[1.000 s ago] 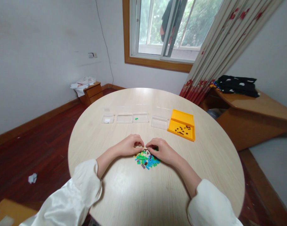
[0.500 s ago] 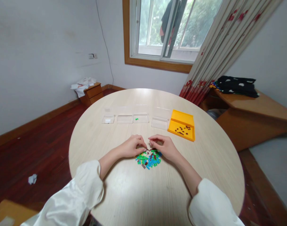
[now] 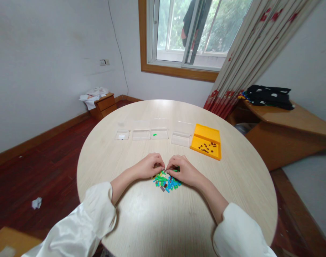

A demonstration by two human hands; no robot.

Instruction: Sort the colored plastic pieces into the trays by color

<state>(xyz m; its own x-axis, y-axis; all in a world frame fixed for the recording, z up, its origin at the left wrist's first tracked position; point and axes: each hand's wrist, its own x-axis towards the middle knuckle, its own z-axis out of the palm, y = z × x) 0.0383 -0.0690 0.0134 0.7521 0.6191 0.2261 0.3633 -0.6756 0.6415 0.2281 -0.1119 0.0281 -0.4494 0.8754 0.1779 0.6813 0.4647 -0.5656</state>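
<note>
A pile of small building bricks, mostly green and blue with some brown ones, lies on the round table between my hands. My left hand is at the pile's far left edge, thumb and forefinger pinched together. Facing it, my right hand bends over the far right of the pile, its fingertips closed too. The two sets of fingertips nearly meet above the bricks. A dark speck shows near them, too small to tell whether either hand grips it.
Beyond my hands an open yellow case holds several brown bricks. Left of it stand open clear plastic boxes, one clear box with a green piece inside, another with a white patch. The wooden table has a rounded edge.
My right hand has moved left and slightly down, bringing its fingertips close to the left hand's. My left fingers have drawn together a little. The boxes and yellow case stay put.
</note>
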